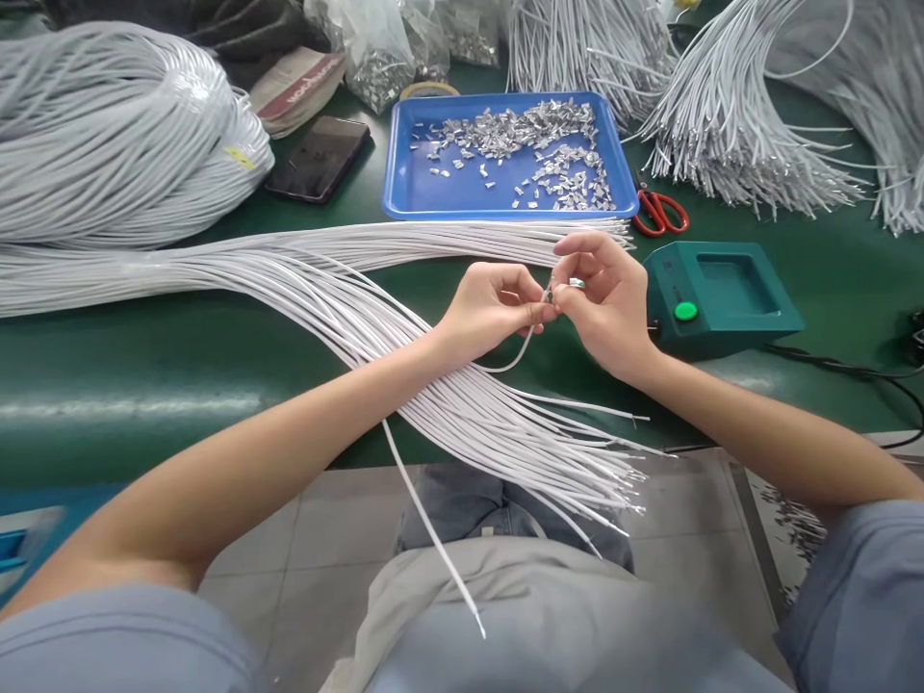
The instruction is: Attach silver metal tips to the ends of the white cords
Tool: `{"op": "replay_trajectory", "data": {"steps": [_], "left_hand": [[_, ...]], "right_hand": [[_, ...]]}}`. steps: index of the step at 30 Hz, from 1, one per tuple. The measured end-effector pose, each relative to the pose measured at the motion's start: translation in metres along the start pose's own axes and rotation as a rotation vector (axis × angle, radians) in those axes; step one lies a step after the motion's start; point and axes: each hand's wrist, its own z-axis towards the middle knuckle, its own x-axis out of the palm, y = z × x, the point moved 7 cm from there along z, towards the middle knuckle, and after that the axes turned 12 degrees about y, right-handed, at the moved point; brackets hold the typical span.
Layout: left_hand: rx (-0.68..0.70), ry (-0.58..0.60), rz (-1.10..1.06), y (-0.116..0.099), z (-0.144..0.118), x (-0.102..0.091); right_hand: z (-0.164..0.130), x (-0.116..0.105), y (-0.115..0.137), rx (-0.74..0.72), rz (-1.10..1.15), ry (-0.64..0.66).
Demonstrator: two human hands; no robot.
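Smooth white cords (462, 414) fan off the green table's (144, 385) near edge. Above them, your left hand (491, 310) pinches one thin cord end (535, 322), curved below, while your right hand (606, 298) fingertips pinch a small shiny metal clip (576, 283) against it.

on the table (144, 385), a tray (404, 197) of small clips (520, 144) is set behind the two hands. a phone (318, 159) lies left of the tray, scissors (660, 212) right of it. a small machine (722, 294) sits before the scissors. a cord bundle (324, 289) is spread leftward, over the near table edge.
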Motion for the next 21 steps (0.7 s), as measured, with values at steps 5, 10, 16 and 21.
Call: {"op": "replay_trajectory", "data": {"steps": [5,10,16,21], "left_hand": [[-0.012,-0.022,-0.032,0.0034,-0.0007,-0.0036],[-0.044,-0.037,-0.06,0.0061,-0.0006,-0.004],[-0.027,-0.036,-0.031,0.0045,0.0002,-0.003],[0.008,-0.059,-0.01,0.0046,0.0001,-0.0052]], "right_hand": [[-0.0002,-0.0041,-0.0032,-0.007,-0.024,-0.03],[-0.0009,-0.0069,-0.0062,-0.002,-0.02,-0.046],[-0.0013,-0.0029,-0.0028,0.033,-0.031,-0.014],[0.0002,-0.002,0.0004,0.027,-0.028,-0.005]]}}
